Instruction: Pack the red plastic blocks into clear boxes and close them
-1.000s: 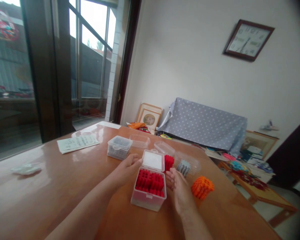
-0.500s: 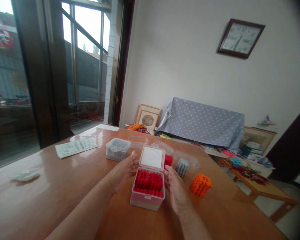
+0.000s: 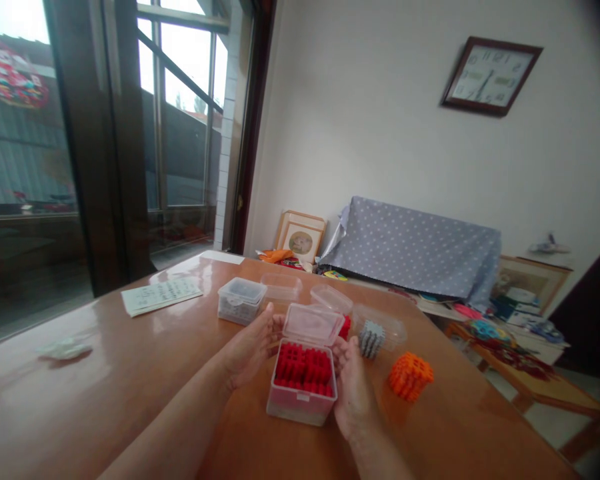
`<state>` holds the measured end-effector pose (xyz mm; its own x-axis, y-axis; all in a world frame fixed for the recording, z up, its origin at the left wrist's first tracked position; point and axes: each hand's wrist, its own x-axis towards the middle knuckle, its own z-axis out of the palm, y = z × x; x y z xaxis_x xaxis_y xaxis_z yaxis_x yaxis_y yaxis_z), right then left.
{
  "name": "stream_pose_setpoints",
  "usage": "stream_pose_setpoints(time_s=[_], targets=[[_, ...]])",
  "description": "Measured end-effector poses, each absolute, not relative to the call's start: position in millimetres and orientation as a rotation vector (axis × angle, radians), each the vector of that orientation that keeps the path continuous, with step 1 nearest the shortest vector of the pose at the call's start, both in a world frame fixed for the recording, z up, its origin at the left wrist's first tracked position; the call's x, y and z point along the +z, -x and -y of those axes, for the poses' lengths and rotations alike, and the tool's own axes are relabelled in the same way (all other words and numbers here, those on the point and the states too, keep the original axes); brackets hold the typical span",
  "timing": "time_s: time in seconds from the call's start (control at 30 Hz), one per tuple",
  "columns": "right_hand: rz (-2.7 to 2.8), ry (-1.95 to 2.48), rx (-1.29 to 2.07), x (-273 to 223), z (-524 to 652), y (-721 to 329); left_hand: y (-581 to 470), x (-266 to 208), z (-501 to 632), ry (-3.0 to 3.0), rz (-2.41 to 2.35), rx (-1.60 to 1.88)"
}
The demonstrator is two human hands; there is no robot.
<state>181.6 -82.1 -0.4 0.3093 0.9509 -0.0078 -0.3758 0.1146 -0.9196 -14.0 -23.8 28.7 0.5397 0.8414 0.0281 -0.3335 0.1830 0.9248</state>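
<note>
A clear plastic box (image 3: 303, 408) full of red interlocking plastic pieces (image 3: 304, 370) stands in front of me on the table, its hinged lid (image 3: 313, 323) raised at the back. My left hand (image 3: 254, 350) is at the box's far left, fingers stretched toward the lid's left edge; whether they touch it I cannot tell. Along the box's right wall lies my right hand (image 3: 353, 390), fingers apart, partly behind the lid's right corner. Nothing is gripped in either hand. Past my right hand sit a grey block of pieces (image 3: 372, 339) and an orange one (image 3: 411, 377).
A closed clear box with grey contents (image 3: 241, 300) stands behind my left hand. Empty clear containers (image 3: 281, 287) lie at the table's back. Paper sheets (image 3: 163, 295) and a crumpled white item (image 3: 65, 349) lie on the left. Beyond the table is a polka-dot cloth (image 3: 410, 250).
The lid has changed its tilt and its top edge looks lower. Both hands remain beside the box, with fingers slightly shifted. The whole view has moved a little.
</note>
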Motion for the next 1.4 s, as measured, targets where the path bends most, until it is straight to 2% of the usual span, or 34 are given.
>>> stream_pose_setpoints(time_s=[0.23, 0.7, 1.4], targets=[[0.659, 0.954, 1.163, -8.8, 80.0, -191.9, 13.3, 26.0, 29.6, -1.138, -0.616, 0.975], [0.708, 0.904, 1.24, -12.0, 82.8, -197.0, 15.8, 17.7, 28.2, -1.317, -0.596, 0.766], [0.802, 0.948, 1.281, -7.2, 88.9, -196.6, 16.0, 16.4, 28.7, -1.346, -0.582, 0.729]])
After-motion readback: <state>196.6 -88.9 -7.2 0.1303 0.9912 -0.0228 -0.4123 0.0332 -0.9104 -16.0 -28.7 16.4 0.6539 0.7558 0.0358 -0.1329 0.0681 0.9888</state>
